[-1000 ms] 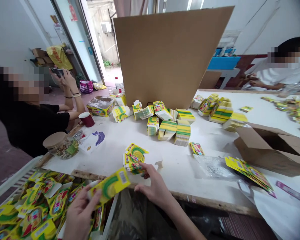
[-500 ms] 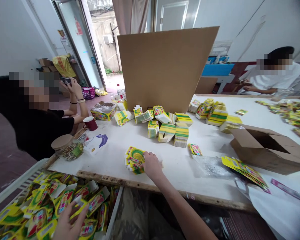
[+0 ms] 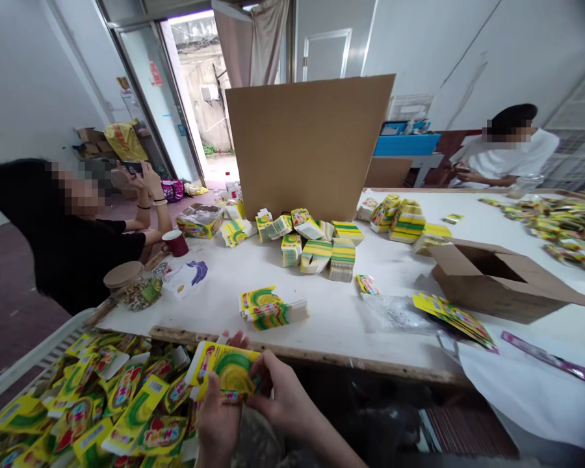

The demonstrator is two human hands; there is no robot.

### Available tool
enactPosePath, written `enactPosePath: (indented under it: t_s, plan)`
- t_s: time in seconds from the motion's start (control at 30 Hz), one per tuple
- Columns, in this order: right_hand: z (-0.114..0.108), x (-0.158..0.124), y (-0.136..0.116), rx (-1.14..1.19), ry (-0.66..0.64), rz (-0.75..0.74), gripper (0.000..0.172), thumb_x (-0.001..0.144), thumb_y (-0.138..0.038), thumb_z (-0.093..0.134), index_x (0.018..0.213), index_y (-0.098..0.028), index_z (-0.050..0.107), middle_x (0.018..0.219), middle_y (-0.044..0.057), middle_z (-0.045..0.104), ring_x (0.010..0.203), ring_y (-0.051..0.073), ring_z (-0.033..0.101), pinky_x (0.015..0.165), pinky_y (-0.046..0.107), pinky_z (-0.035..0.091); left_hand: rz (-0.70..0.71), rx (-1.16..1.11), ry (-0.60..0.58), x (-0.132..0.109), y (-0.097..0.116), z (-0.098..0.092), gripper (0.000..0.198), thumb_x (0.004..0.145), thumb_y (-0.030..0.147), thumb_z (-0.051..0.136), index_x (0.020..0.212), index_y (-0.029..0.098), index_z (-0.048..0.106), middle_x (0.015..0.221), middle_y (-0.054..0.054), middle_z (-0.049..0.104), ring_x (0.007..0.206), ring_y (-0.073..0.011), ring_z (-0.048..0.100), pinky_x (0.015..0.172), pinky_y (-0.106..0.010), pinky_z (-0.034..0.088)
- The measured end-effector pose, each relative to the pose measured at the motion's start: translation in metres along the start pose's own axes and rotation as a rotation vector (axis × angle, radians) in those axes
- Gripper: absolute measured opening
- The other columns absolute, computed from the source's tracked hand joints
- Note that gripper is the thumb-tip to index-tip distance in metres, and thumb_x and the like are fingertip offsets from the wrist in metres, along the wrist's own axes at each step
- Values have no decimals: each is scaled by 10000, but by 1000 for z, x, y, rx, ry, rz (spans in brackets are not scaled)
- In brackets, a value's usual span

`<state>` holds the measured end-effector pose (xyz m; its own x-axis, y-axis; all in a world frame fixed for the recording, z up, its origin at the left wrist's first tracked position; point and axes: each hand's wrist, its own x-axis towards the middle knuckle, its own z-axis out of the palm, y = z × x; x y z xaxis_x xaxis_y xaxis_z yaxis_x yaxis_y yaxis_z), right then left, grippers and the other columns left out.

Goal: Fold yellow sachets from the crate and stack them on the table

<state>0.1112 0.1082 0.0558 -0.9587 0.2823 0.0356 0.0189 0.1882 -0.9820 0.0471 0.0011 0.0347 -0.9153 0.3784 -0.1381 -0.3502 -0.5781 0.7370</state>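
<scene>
A yellow and green flat carton (image 3: 229, 372) is between my two hands, over the front edge of the table. My left hand (image 3: 218, 416) grips it from below, thumb on its printed face and fingertips showing behind its top edge. On the carton's right end, my right hand (image 3: 280, 390) pinches with thumb and fingers. Just beyond them lies a stack of similar flat cartons (image 3: 268, 311) on the white tabletop. To the left of my left hand, a white crate (image 3: 4, 370) is full of yellow printed packs (image 3: 127, 403).
Bundled cartons (image 3: 316, 255) stand mid-table before an upright cardboard sheet (image 3: 307, 149). At right are an open cardboard box (image 3: 497, 292), a plastic bag (image 3: 394, 314) and loose packs (image 3: 565, 227). A jar (image 3: 136, 292) and mug (image 3: 176, 244) stand left. Two other people (image 3: 78, 247) sit nearby.
My right hand has come away from the carton stack toward me and now holds one carton. My left hand has risen from the crate to the same carton. The view has shifted slightly.
</scene>
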Motion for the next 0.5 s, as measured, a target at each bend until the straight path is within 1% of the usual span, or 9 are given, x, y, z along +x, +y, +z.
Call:
enactPosePath:
  t_s: [0.07,0.13,0.23,0.33,0.4,0.43,0.5]
  plan:
    - [6,-13,5,129,24,42,285,642,-101,676,842,-188,493,710,-51,499,585,94,410,519,207,336,-15,-78,46,-9,0,5,538,703,600,655,1130,273,632,1065,-78,676,1063,-308,600,887,-435,514]
    - [10,-24,11,178,44,69,298,630,-73,659,852,-190,498,706,-52,497,594,98,421,527,208,338,8,-80,74,-18,-2,5,522,685,582,671,1092,256,647,1008,-68,678,1017,-300,609,850,-416,529]
    - [20,-42,20,227,28,82,317,615,-52,657,854,-196,507,743,-46,520,628,102,449,551,208,348,44,-53,117,-32,-8,0,450,721,549,636,1028,221,652,890,-54,654,909,-267,616,813,-392,535]
    - [33,-58,23,259,7,80,321,600,-47,658,828,-206,498,753,-52,506,653,102,439,572,205,346,40,-76,120,-44,-12,-4,361,776,506,579,943,190,633,799,-33,585,797,-205,583,803,-355,528]
    - [39,-65,20,316,-20,96,320,593,-43,647,816,-210,490,715,-64,473,628,95,411,557,200,332,36,-110,107,-50,-11,-3,329,771,483,582,901,182,604,772,-13,529,742,-165,543,759,-307,522]
    - [40,-66,19,351,-38,110,320,592,-48,648,819,-210,491,703,-68,463,615,92,404,548,198,328,40,-114,123,-53,-9,-3,317,762,477,594,878,183,587,757,-1,501,718,-147,521,728,-278,514]
    - [40,-67,16,385,-77,128,340,598,-65,667,863,-209,510,701,-70,473,609,91,417,549,197,336,61,-78,207,-55,-6,-2,309,755,481,615,827,188,549,723,23,449,673,-119,480,667,-225,486]
